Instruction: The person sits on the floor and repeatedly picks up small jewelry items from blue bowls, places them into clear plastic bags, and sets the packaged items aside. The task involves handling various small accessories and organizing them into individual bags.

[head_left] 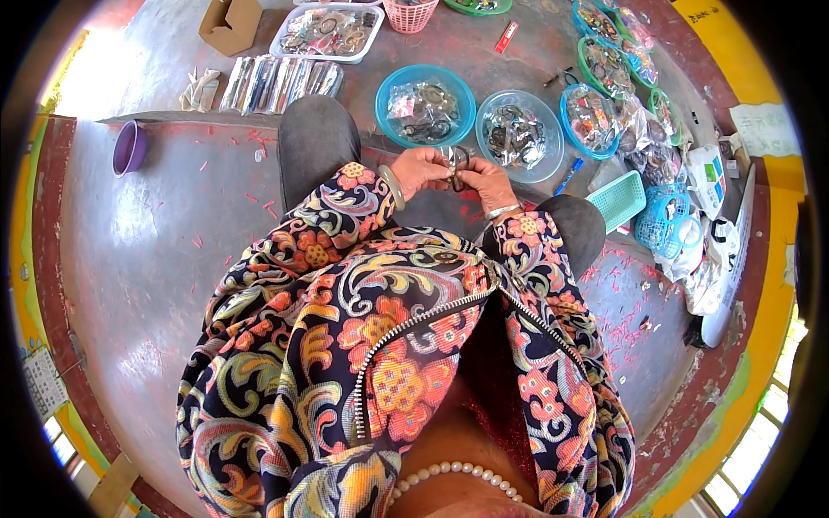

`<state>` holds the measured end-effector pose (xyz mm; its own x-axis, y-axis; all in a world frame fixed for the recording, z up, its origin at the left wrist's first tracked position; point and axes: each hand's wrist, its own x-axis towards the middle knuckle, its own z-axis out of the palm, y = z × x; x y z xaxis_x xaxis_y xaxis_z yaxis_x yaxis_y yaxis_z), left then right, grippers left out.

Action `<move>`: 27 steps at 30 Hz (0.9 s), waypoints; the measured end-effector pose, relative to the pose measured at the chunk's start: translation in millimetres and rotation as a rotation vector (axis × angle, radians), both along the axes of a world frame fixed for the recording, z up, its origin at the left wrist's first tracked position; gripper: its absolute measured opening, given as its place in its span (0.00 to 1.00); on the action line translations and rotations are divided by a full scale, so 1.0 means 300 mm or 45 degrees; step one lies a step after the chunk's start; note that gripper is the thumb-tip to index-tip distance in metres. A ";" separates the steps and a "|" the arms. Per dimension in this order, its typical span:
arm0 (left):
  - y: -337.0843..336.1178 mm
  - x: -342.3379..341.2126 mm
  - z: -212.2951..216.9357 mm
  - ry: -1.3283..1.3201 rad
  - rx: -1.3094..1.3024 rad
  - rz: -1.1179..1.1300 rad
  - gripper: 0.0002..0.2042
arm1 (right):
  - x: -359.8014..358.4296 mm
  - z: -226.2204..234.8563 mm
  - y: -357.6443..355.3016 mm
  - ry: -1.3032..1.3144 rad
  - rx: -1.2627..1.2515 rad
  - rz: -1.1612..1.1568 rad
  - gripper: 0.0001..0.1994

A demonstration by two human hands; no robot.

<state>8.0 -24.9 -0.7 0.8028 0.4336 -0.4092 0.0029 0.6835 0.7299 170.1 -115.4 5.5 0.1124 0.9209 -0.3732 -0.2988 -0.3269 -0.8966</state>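
Observation:
My left hand (418,171) and my right hand (487,185) meet in front of my knees, fingers closed in a pinch. Between their fingertips is a small dark loop-shaped item (463,159); its exact kind is too small to make out. Just beyond the hands stands a blue plastic basin (381,110) with clear packets of dark loops in it. A clear bluish bowl (553,154), nearest my right hand, holds more dark loops and clear packets.
A white tray (278,47) of loops, a row of clear-wrapped packets (275,85) and a cardboard box (231,24) lie far left. A purple bowl (129,148) sits left. Several filled baskets, a green basket (618,202) and a blue pen (569,175) are at right.

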 end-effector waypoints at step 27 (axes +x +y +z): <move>-0.003 0.000 0.000 0.226 0.300 -0.028 0.11 | -0.035 0.038 0.007 0.150 -0.075 -0.063 0.08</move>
<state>8.1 -25.6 -0.6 0.7377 0.5169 -0.4343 0.1577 0.4935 0.8553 159.4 -113.2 16.8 0.1092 0.8914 -0.4399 -0.4180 -0.3604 -0.8339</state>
